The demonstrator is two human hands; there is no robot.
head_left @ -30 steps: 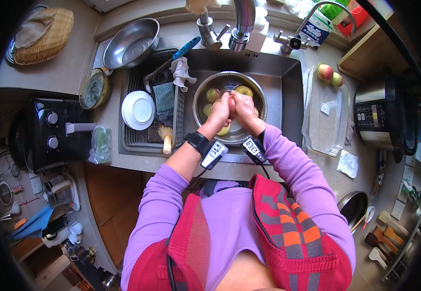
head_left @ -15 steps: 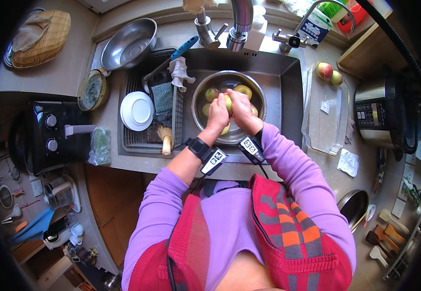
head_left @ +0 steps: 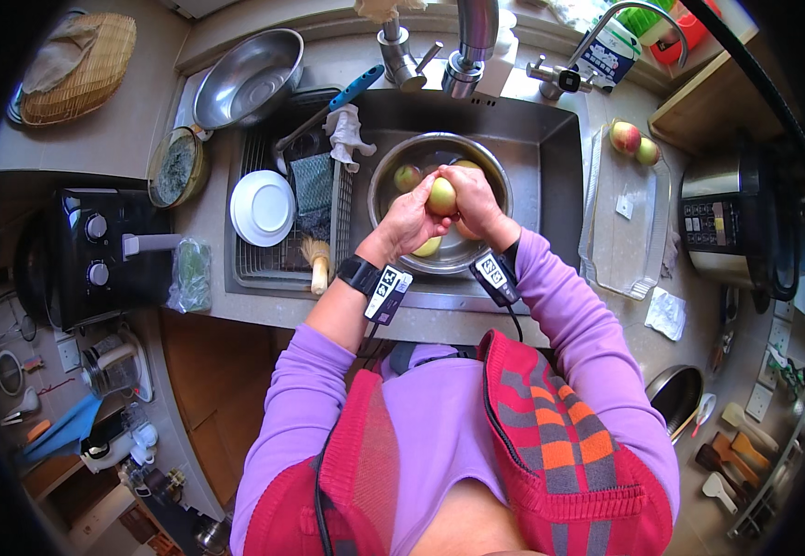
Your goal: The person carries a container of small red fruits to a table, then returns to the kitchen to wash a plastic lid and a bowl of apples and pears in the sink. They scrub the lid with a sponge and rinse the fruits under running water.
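Between my two hands is a yellow-green apple point(head_left: 441, 197), held over a round steel basin point(head_left: 504, 222) in the sink. My left hand point(head_left: 409, 220) cups it from the left, palm turned up. From the right, my right hand point(head_left: 478, 201) wraps round it. Other apples lie in the basin: one point(head_left: 407, 177) at the far left, one point(head_left: 427, 246) near my left wrist, and one at the far side partly covered by my right hand. My hands hide the basin's middle.
Left in the sink point(head_left: 551, 185) sits a drying rack with white bowls point(head_left: 263, 208), a cloth and a brush point(head_left: 318, 264). The faucet point(head_left: 463, 69) stands behind the basin. To the right, a clear plastic tray point(head_left: 629, 250) has two apples point(head_left: 625, 137) at its far end.
My hands have turned the apple and parted a little, so more of it shows. The left palm now faces up more, and both wrists have rotated.
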